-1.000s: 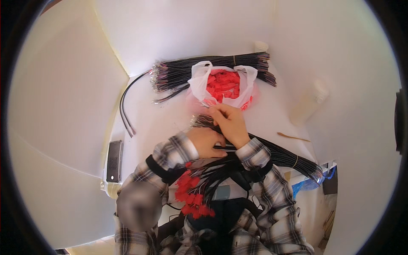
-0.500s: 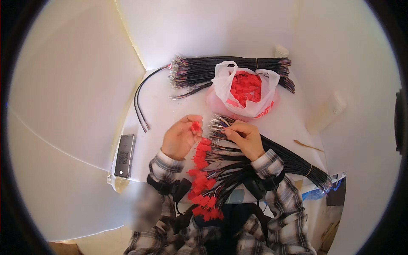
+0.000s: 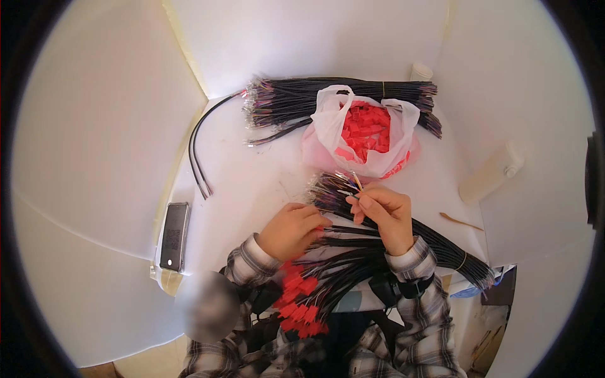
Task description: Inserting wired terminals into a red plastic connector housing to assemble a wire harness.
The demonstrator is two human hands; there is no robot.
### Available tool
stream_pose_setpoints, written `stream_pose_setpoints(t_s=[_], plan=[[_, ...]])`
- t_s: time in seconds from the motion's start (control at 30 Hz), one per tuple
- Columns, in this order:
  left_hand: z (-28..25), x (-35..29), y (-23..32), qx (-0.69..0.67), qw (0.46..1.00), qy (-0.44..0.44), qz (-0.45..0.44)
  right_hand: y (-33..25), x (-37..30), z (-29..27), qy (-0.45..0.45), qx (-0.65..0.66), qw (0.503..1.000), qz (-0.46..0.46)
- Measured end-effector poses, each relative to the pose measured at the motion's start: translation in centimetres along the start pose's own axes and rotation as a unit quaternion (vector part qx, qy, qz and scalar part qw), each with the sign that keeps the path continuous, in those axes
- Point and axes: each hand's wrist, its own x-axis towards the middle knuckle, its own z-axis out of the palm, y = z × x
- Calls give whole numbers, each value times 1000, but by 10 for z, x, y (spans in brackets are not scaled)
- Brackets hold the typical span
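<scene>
Left hand (image 3: 291,228) has dropped onto the wires (image 3: 353,236) (grip unclear); right hand (image 3: 383,214) still pinches 1 wire, its tip tiny, blurred

Right hand (image 3: 383,214) pinches wire end (image 3: 356,181); left hand (image 3: 291,228) on black wire bundle (image 3: 403,233).
</scene>
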Motion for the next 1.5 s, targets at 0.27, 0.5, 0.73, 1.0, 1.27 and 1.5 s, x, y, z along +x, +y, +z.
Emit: stream_pose_setpoints(t_s=[0.27, 0.5, 0.73, 1.0, 1.27, 1.5], plan=[[-2, -9, 30, 20, 996, -82, -33, -18, -4, -3, -33, -53, 998, 22], [-23, -13, 37, -145, 977, -116, -106, -8, -1, -2, -64, -62, 996, 25], [-37, 4, 30, -637, 730, 171, -180, 1, -4, 4, -26, -40, 999, -18], [0, -6, 9, -696, 688, 175, -107, 13, -7, 9, -21, -101, 991, -89], [5, -7, 9, -688, 696, 189, -84, 14, -6, 13, 10, -134, 982, -133], [9, -9, 10, -715, 667, 160, -137, 16, -4, 16, -23, -170, 978, -122]])
